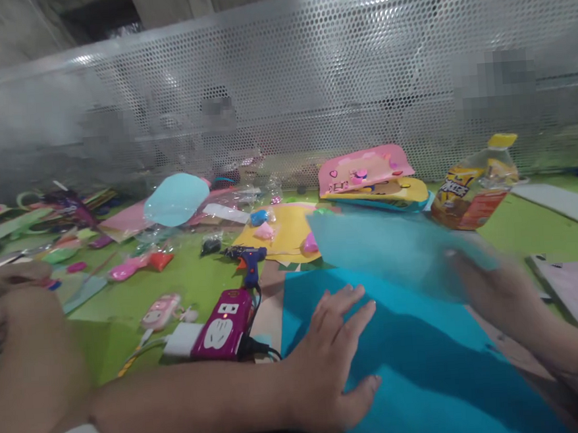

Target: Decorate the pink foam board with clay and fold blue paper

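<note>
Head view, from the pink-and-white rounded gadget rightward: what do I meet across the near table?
Small pink-and-white rounded gadget, magenta rectangular box with white markings, person's bare left hand, bare right hand, flat pale-pink rectangular object.

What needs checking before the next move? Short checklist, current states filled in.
1. Left hand on blue sheet, fingers spread: ok.
2. Right hand grip on light-blue sheet: cannot tell, the hand is at its edge but blurred.
3. Glue gun apart from blue sheet: ok.
4. Purple power strip well clear of left forearm: not ok, it sits right beside it; contact cannot be told.
5. Bottle capped: ok, yellow cap on.
</note>
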